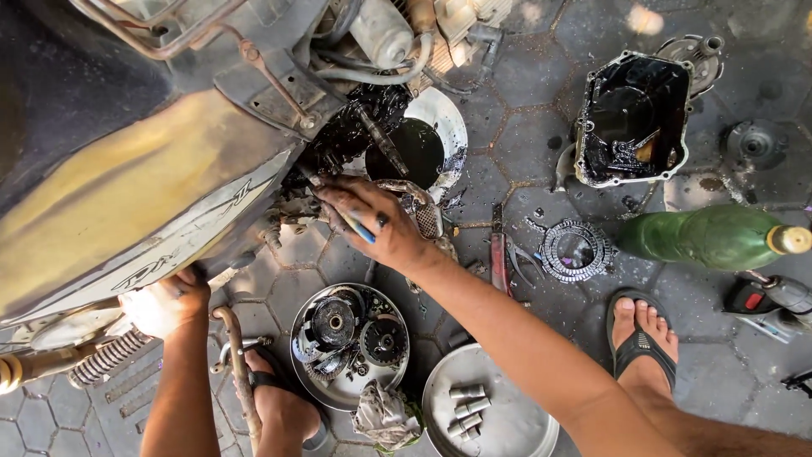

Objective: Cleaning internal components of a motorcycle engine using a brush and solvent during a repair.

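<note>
Your right hand [372, 222], mid-frame, is clenched on a thin blue-handled tool [353, 223], tip pushed into the oily open engine case [355, 135] of the scooter [127, 169] that fills the upper left. Your left hand [165, 305], lower left, grips the scooter's lower edge; it's blown out by sun, so I can't tell just what part it holds.

Risks as I judge them:
- Everything's greasy, so the tool could slip off and your knuckles hit the case edge.
- The white pan of black oil [423, 140] sits right under the work. A dropped part lands in it, or a nudge tips it.
- Steel bowl of clutch parts [348, 343] lies just beside your sandalled left foot [283, 406]; shift your weight and it scatters.
- Green glass bottle [710, 237], right of frame, lies on its side near your other foot [643, 334] and could roll.
</note>
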